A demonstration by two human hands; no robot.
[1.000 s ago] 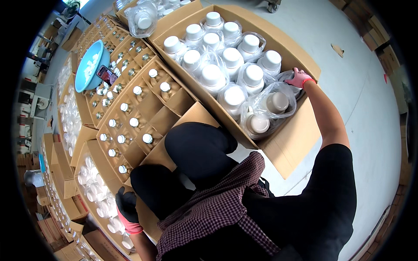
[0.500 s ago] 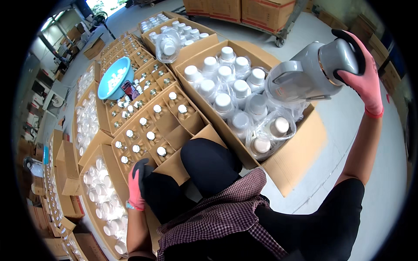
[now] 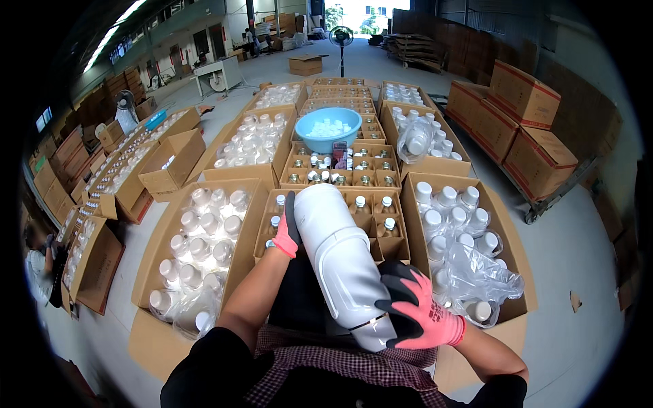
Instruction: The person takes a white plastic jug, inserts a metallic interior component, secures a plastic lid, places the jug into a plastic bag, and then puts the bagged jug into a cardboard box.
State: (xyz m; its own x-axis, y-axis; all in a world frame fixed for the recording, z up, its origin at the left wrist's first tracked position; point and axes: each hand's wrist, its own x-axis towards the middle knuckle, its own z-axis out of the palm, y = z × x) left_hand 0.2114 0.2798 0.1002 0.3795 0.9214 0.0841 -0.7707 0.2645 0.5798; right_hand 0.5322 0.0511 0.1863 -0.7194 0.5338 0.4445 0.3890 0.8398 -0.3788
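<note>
The large white plastic bottle (image 3: 342,262) lies tilted over the person's lap, its long axis running from about 11 o'clock to 5 o'clock — the far end points toward the divided carton of small capped bottles (image 3: 371,231). The left hand (image 3: 288,231) presses its upper side, fingers spread; the right hand (image 3: 416,309) wraps the near end — both grips closed on it. A carton of bagged jars (image 3: 469,258) sits at 3 o'clock.

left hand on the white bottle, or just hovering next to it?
Touching. The head view shows the left hand pressed flat against the upper side of the white bottle, no gap between glove and plastic. The right hand grips its lower end.
</note>
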